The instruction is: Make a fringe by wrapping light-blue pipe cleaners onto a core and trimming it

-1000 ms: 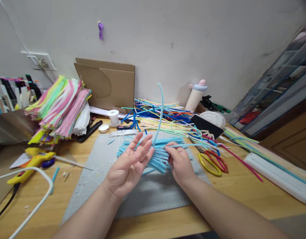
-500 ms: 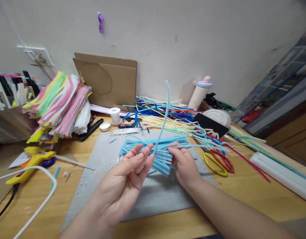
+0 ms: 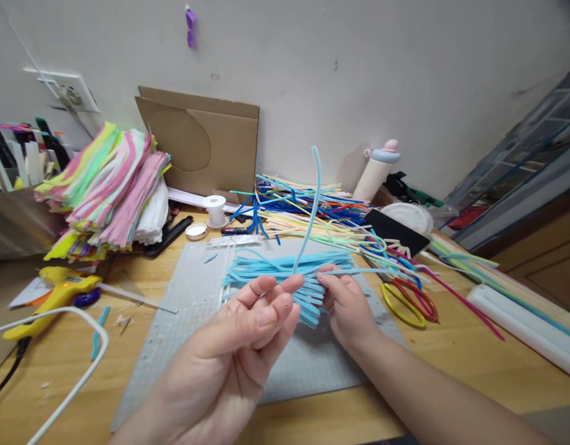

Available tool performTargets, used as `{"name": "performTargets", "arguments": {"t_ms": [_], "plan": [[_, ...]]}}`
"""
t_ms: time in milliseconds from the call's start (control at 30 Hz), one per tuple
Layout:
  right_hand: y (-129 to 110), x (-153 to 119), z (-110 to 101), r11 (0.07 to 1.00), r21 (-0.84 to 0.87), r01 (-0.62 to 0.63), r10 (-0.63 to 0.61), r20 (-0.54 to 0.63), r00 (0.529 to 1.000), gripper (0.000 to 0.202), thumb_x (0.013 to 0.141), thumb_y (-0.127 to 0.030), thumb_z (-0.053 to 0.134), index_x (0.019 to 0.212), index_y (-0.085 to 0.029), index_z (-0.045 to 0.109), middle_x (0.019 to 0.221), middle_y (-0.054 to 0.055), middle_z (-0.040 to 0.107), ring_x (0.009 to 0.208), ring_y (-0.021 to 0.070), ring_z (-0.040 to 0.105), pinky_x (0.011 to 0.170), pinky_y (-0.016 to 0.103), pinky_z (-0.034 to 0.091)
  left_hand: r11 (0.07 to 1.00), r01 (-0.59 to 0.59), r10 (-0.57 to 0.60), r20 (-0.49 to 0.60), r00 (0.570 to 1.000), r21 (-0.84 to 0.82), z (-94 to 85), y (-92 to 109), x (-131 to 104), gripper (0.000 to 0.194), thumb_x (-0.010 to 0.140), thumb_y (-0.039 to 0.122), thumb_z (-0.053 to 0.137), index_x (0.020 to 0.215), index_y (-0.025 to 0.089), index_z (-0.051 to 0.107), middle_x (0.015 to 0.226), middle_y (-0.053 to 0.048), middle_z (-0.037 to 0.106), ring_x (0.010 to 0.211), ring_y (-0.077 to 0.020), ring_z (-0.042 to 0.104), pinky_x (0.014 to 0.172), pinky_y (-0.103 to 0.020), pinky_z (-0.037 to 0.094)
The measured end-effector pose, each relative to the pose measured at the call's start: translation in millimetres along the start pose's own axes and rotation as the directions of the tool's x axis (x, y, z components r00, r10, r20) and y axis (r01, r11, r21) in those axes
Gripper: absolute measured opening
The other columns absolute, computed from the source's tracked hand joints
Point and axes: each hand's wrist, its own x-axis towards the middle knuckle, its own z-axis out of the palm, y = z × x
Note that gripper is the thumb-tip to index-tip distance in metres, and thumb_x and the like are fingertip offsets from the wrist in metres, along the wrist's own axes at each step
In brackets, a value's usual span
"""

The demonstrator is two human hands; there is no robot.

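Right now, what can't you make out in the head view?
All in the head view:
Upright blue stem, lower end: behind the left hand, contact unclear.
Sideways blue stem, gripped end: covered by the right hand.
Scissors, blades: partly under stems.
Metal holder: cut off by left edge.
Black pen, print: too small.

Wooden Table Bearing Craft Supplies

A wooden table (image 3: 313,417) is carrying a grey cutting mat (image 3: 313,371) at its middle. A yellow glue gun (image 3: 62,290) is lying left of the mat, scissors (image 3: 412,323) with yellow and red handles by its right edge. Beyond it, a heap of coloured pipe cleaners (image 3: 308,207) is spreading; a white power strip (image 3: 521,327) is resting far right
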Motion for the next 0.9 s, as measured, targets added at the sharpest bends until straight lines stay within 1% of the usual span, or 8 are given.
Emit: {"name": "performTargets", "arguments": {"t_ms": [133,200,367,500,667,767,833,900], "plan": [[0.3,0.2,0.8,1.000,0.002,-0.002,0.002,0.003,1.000,0.020,0.069,-0.029,0.067,0.068,-0.018,0.051,0.049,-0.008,0.047,0.042,0.0075,0.043,0.041,0.020,0.033,1.000,-0.018,0.019,0.033,0.999,-0.010,-0.9,0.0,-2.2,0.033,0.070,-0.006,0.058,0.095,0.016,0.061,0.108,-0.009,0.067,0.086,-0.0159,0.069,0.084,-0.022,0.055],[0.9,0.0,0.9,1.000,0.019,-0.017,0.017,0.012,1.000,0.020,0.069,-0.028,0.067,0.068,-0.018,0.051,0.050,-0.008,0.047,0.043,0.0072,0.043,0.043,0.019,0.034,1.000,-0.023,0.023,0.019,1.000,-0.010,-1.6,-0.1,-2.1,0.033,0.069,-0.006,0.058,0.094,0.015,0.061,0.106,-0.009,0.067,0.082,-0.0152,0.070,0.083,-0.023,0.056],[1.8,-0.5,0.4,0.999,0.031,-0.028,0.027,0.036,0.999,0.019,0.070,-0.028,0.067,0.070,-0.018,0.050,0.051,-0.007,0.048,0.044,0.0077,0.044,0.044,0.020,0.035,0.999,-0.043,0.042,-0.048,0.998,-0.014,-2.6,-1.1,1.7,0.034,0.070,-0.006,0.056,0.096,0.015,0.060,0.108,-0.011,0.065,0.088,-0.0165,0.069,0.081,-0.023,0.056],[1.4,-0.1,0.4,1.000,0.018,-0.025,0.024,0.031,0.999,0.020,0.070,-0.029,0.067,0.070,-0.019,0.050,0.050,-0.007,0.048,0.042,0.0079,0.044,0.043,0.020,0.034,0.998,-0.068,0.068,-0.054,0.996,-0.004,-3.2,-2.5,3.4,0.034,0.071,-0.006,0.054,0.097,0.015,0.058,0.107,-0.011,0.065,0.089,-0.0166,0.068,0.086,-0.027,0.055],[1.1,0.9,0.8,1.000,0.008,-0.015,0.015,0.035,0.999,0.021,0.070,-0.029,0.066,0.066,-0.018,0.050,0.048,-0.007,0.046,0.041,0.0078,0.043,0.040,0.020,0.033,0.996,-0.068,0.072,-0.070,0.995,0.060,-3.2,-2.0,2.1,0.033,0.072,-0.005,0.054,0.097,0.016,0.059,0.110,-0.009,0.063,0.085,-0.0142,0.068,0.084,-0.024,0.056],[1.1,1.2,0.7,0.998,0.043,-0.046,0.044,0.045,0.998,0.021,0.069,-0.030,0.067,0.070,-0.019,0.049,0.051,-0.007,0.049,0.042,0.0085,0.044,0.041,0.021,0.035,0.970,-0.185,0.197,-0.065,0.978,0.159,-3.0,-1.1,7.3,0.033,0.070,-0.002,0.061,0.097,0.017,0.060,0.108,-0.006,0.063,0.088,-0.0146,0.066,0.082,-0.024,0.055],[1.3,1.2,0.4,0.996,0.062,-0.069,0.067,0.047,0.997,0.022,0.067,-0.032,0.068,0.072,-0.019,0.050,0.054,-0.006,0.051,0.044,0.0094,0.045,0.042,0.021,0.037,0.919,-0.309,0.332,-0.060,0.941,0.247,-3.4,-1.4,15.6,0.034,0.069,0.004,0.065,0.099,0.018,0.061,0.104,-0.004,0.063,0.089,-0.0152,0.064,0.082,-0.025,0.053],[1.4,0.7,0.0,0.995,0.059,-0.081,0.078,0.048,0.996,0.024,0.067,-0.033,0.068,0.073,-0.020,0.049,0.054,-0.006,0.051,0.044,0.0099,0.045,0.042,0.022,0.037,0.842,-0.408,0.447,-0.033,0.894,0.353,-5.4,-3.1,27.3,0.038,0.066,0.009,0.070,0.101,0.019,0.061,0.102,-0.003,0.062,0.092,-0.0153,0.061,0.081,-0.024,0.050]]}}
